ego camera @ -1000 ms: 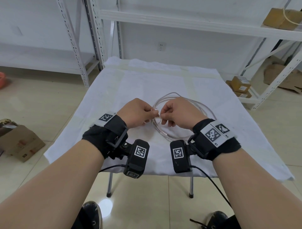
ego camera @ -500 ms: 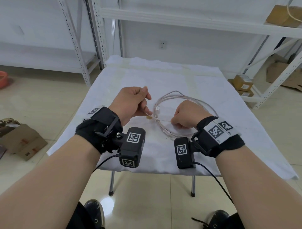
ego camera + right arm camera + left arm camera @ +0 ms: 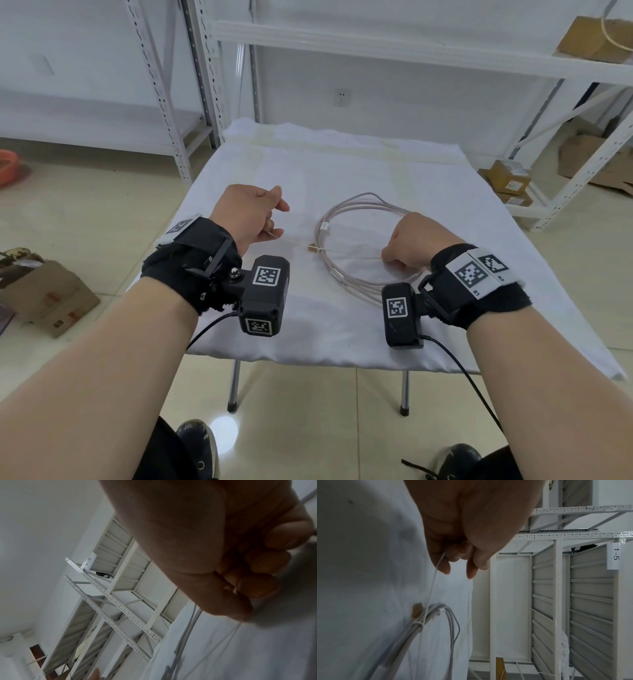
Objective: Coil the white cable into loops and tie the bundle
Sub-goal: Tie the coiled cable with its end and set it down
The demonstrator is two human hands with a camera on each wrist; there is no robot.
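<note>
A coiled white cable lies on a cloth-covered table between a person's two hands, bound at its left side by a thin tie string. The left hand pinches one string end left of the coil, while the right hand, fingers curled, grips the other end over the coil's right side.

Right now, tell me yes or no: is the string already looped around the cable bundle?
Yes: in the left wrist view the string runs from the left hand and wraps the cable strands together.
</note>
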